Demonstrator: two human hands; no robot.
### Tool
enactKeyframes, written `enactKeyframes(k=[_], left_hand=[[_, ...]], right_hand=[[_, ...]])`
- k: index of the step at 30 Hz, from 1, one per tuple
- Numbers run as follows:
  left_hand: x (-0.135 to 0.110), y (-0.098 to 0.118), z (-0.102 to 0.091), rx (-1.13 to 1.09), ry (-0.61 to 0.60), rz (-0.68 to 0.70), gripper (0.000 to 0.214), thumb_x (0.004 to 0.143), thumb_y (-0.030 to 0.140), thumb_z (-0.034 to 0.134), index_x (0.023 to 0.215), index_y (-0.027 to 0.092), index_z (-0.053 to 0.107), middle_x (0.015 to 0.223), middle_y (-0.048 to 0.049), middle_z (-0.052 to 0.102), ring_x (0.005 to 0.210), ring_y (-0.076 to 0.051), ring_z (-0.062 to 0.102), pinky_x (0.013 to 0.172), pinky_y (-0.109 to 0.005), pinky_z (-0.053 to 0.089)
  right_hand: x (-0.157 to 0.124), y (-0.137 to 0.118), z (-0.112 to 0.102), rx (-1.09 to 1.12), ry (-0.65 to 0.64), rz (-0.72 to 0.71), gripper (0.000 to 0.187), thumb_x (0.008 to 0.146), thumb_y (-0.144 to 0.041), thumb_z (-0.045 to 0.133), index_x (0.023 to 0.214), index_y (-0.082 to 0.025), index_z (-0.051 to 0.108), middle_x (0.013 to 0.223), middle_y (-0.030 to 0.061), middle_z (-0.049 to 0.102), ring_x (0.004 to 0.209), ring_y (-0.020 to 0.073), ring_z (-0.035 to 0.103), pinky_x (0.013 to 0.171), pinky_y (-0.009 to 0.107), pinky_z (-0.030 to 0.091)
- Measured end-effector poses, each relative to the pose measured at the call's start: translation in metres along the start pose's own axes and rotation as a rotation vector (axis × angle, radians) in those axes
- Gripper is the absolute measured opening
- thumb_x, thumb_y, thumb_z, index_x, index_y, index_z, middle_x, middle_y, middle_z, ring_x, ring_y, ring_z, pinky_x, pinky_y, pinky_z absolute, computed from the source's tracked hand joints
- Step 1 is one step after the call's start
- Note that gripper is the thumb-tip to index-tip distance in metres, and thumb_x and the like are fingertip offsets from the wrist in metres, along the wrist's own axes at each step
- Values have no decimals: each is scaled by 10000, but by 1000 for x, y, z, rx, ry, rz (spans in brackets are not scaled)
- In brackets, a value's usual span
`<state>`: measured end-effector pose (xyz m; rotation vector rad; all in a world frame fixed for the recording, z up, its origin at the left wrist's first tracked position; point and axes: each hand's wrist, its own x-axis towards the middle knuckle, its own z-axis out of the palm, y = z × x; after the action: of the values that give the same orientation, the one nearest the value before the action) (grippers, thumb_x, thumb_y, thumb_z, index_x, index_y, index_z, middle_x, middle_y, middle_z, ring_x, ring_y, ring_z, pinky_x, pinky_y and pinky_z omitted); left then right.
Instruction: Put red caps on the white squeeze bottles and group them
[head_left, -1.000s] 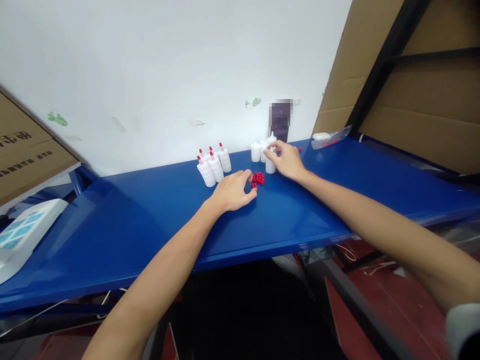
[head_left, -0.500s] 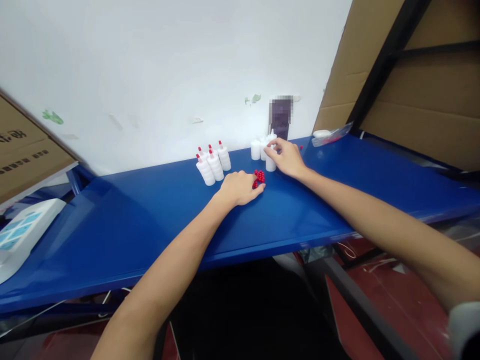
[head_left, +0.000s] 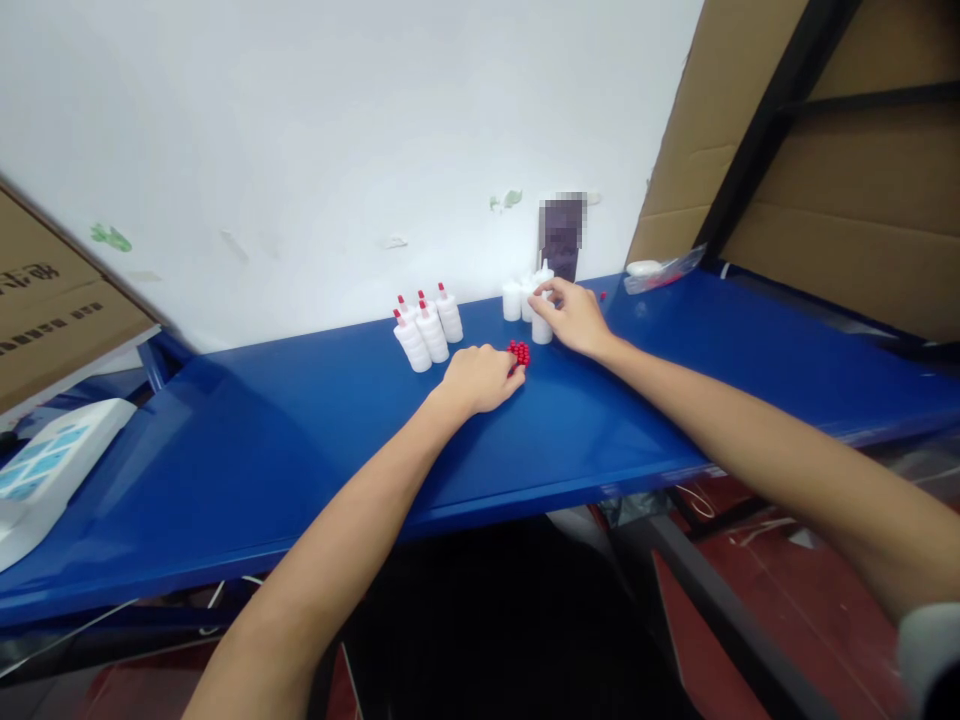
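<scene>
Small red caps (head_left: 521, 352) lie in a little pile on the blue table. My left hand (head_left: 480, 378) rests at the pile's near left side, thumb and fingers drawn together in a pinch around a red cap, which the fingers mostly hide. My right hand (head_left: 571, 312) grips an upright white squeeze bottle (head_left: 541, 330) near its top; its nozzle is hidden by the fingers. Just behind it stand more white bottles (head_left: 511, 302), at least one with a bare pointed nozzle. Left of the pile, several white bottles (head_left: 431, 335) with red-tipped nozzles are grouped upright.
A dark phone-like object (head_left: 560, 240), partly pixelated, leans on the wall behind the bottles. One loose red cap (head_left: 603, 296) lies right of my right hand. A clear plastic bag (head_left: 667, 270) is farther right. At the left edge sits a white device (head_left: 56, 470) with blue panels.
My left thumb has closed in toward the fingers at the red caps, covering the nearer ones. My right hand stays on the same bottle.
</scene>
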<state>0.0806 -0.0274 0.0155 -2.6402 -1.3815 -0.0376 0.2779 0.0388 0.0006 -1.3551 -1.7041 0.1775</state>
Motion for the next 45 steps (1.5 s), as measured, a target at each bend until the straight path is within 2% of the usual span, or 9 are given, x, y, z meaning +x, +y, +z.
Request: enactKeyframes(k=[14, 25, 31, 36, 42, 45], left_hand=[[1, -3, 5, -15, 31, 7, 522, 1004, 460, 316, 944, 168, 745, 898, -138, 730, 859, -312, 719, 743, -390, 522], [-1, -2, 7, -12, 67, -16, 454, 948, 419, 379, 890, 172, 755, 886, -139, 736, 854, -318, 715, 727, -390, 512], [-2, -2, 3, 12, 67, 5, 434, 920, 383, 397, 866, 158, 764, 882, -158, 735, 845, -329, 715, 707, -400, 501], [-3, -1, 2, 25, 68, -12, 463, 909, 463, 415, 846, 148, 749, 858, -163, 729, 833, -345, 713, 690, -407, 500], [-11, -10, 2, 2, 48, -14, 555, 918, 615, 409, 1105, 157, 660, 895, -138, 724, 828, -334, 705, 677, -379, 485], [-13, -17, 0, -31, 18, 46, 541, 928, 631, 415, 1100, 166, 632, 883, -122, 717, 786, -307, 692, 642, -348, 451]], right_hand=[[0, 3, 1, 4, -9, -17, 324, 870, -469, 584, 1005, -208, 720, 868, 56, 732, 741, 227, 640, 760, 358, 465], [-2, 2, 2, 21, -21, -39, 324, 897, -469, 543, 979, -207, 714, 775, 36, 704, 709, 218, 623, 715, 341, 444], [-1, 3, 2, 19, -26, -30, 320, 899, -473, 540, 986, -217, 709, 801, 42, 714, 736, 226, 635, 731, 350, 456], [-2, 1, 1, 22, -30, -32, 314, 901, -461, 541, 982, -210, 712, 791, 41, 706, 721, 218, 623, 732, 347, 447], [-2, 1, 1, 40, -33, -43, 311, 898, -446, 550, 985, -197, 716, 792, 42, 699, 714, 208, 613, 725, 335, 431], [-2, 1, 1, 42, -36, -44, 310, 900, -441, 550, 984, -192, 716, 789, 45, 697, 710, 206, 608, 714, 332, 423]])
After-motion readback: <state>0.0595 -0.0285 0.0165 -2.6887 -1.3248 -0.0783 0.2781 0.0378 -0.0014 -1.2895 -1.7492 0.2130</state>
